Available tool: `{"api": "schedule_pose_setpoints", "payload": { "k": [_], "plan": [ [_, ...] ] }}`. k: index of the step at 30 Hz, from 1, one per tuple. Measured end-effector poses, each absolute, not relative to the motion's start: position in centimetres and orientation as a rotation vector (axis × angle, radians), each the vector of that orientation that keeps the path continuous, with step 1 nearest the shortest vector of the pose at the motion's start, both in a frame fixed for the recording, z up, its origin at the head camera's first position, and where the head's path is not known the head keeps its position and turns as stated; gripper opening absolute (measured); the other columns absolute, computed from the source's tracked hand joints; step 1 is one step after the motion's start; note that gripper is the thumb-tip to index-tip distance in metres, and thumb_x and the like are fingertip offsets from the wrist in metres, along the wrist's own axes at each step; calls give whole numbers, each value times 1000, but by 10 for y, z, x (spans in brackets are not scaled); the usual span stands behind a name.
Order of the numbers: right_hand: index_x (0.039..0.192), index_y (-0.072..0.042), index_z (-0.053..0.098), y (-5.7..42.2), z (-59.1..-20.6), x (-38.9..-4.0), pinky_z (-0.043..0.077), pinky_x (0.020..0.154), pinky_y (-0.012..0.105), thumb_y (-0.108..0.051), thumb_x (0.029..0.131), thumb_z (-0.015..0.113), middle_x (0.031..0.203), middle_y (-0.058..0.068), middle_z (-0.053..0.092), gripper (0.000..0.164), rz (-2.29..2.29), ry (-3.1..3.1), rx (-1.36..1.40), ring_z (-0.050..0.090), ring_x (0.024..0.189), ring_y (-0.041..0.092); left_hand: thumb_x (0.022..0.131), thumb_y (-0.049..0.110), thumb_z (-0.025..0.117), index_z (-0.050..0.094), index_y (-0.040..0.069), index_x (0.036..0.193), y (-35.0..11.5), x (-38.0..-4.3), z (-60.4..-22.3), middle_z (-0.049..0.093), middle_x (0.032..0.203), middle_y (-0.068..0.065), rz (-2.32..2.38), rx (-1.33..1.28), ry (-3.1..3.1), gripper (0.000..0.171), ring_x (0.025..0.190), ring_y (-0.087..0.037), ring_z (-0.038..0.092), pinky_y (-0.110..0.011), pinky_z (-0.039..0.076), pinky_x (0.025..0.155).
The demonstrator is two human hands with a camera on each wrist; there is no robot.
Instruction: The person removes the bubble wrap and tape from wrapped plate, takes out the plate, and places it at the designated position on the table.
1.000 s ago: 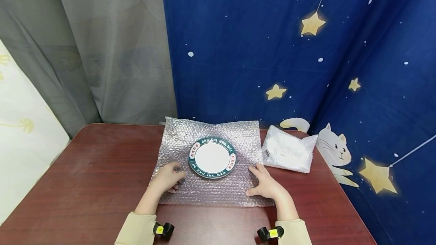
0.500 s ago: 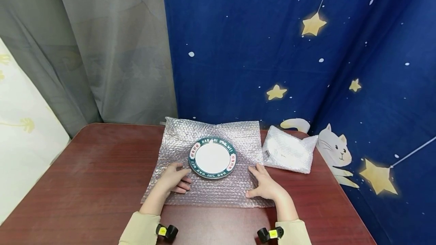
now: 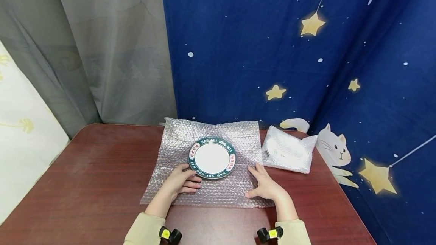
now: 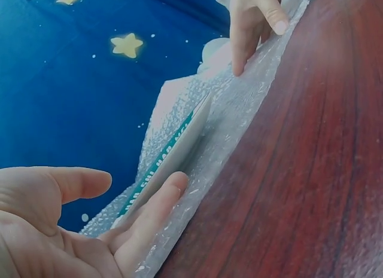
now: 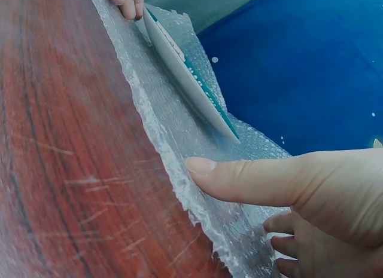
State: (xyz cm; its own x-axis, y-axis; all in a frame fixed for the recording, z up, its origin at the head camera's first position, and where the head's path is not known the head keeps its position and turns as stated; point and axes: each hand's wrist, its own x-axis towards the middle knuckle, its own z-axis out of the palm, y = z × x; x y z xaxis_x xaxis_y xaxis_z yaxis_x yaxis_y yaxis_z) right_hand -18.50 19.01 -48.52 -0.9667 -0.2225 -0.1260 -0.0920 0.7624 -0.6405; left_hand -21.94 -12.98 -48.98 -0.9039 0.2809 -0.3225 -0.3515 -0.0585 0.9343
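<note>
A round plate (image 3: 212, 158) with a white middle and a green lettered rim lies on a spread sheet of bubble wrap (image 3: 218, 196). My left hand (image 3: 182, 181) is at the plate's lower left edge, fingers loosely extended over the wrap and thumb by the rim. In the left wrist view, its thumb and a finger stand apart beside the plate (image 4: 173, 158), gripping nothing. My right hand (image 3: 267, 185) rests on the wrap's right side with thumb and fingers spread. The right wrist view has its thumb (image 5: 239, 179) lying over the wrap, apart from the plate (image 5: 185, 81).
A folded bubble wrap packet (image 3: 289, 150) lies on the table at the right, beside the sheet. The reddish-brown table (image 3: 102, 169) extends to the left and in front. Behind it hang a grey curtain (image 3: 126, 48) and a blue star-patterned curtain (image 3: 235, 48).
My left hand has moved right across the wrap to the plate's lower left edge. The wrap's lower left corner now lies flat and further out. My right hand and the plate stay put.
</note>
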Motion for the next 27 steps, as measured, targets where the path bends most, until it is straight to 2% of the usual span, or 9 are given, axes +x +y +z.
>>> {"api": "schedule_pose_setpoints", "payload": {
  "k": [13,17,23,27],
  "plan": [
    [143,3,39,189,-483,-184,17,108,63,-23,65,88,151,33,16,96,-990,2754,-239,6,140,47,100,8,43,10,-8,147,-130,-222,-495,66,100,-27,2046,-35,1716,60,82,-34,69,-40,58,67],
    [143,3,39,189,-484,-184,17,108,63,-23,65,88,151,32,16,96,-993,2752,-245,5,140,47,100,7,42,11,-7,147,-127,-222,-496,67,97,-27,2050,-57,1735,58,79,-34,69,-40,58,63],
    [143,3,39,190,-485,-185,17,108,63,-24,65,88,151,32,16,96,-991,2750,-252,6,140,47,100,8,43,17,-2,147,-120,-224,-496,69,87,-23,2017,-125,1822,55,65,-30,69,-37,57,51],
    [143,4,38,190,-484,-185,17,108,63,-24,66,88,151,32,16,96,-1001,2748,-253,6,140,46,99,8,44,16,-1,148,-117,-225,-496,69,82,-22,2009,-158,1849,58,58,-28,68,-35,56,48]
  ]
}}
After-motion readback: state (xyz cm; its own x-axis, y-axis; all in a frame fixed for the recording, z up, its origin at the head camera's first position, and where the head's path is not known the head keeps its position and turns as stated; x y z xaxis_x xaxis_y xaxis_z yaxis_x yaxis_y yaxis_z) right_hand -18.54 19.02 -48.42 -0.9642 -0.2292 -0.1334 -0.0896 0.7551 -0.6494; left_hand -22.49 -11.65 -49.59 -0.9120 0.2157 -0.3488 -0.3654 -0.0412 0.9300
